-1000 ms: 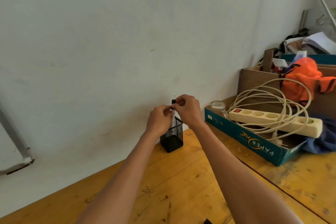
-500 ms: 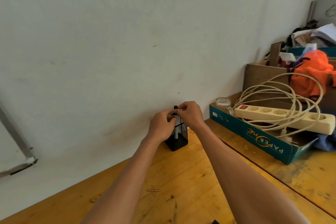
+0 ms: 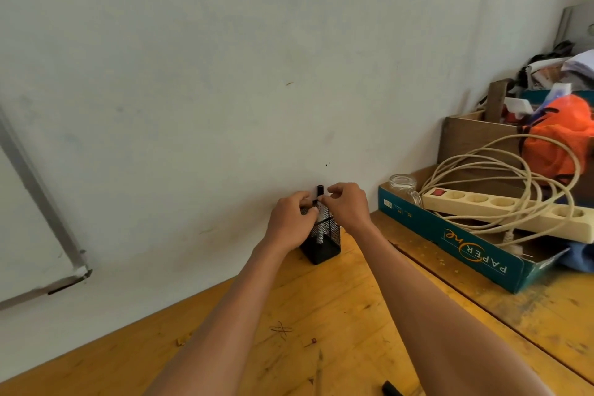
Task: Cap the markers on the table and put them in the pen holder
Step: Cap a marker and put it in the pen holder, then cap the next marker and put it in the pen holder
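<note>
A black mesh pen holder stands on the wooden table against the wall. A white marker with a black cap stands upright in it, the cap poking above the rim and the body showing through the mesh. My left hand curls over the holder's upper left corner and hides that part of the rim. My right hand hovers just right of the marker, thumb tip at the barrel and index finger lifted off it. A small black object lies at the bottom edge, cut off by the frame.
To the right, a teal cardboard box lid holds a beige power strip with coiled cable and a glass jar. Behind it is a wooden box with orange cloth. A metal-framed board leans at left.
The marker, held above the holder by both hands, has gone down into it. My right fingers have loosened from the cap. The view has shifted slightly.
</note>
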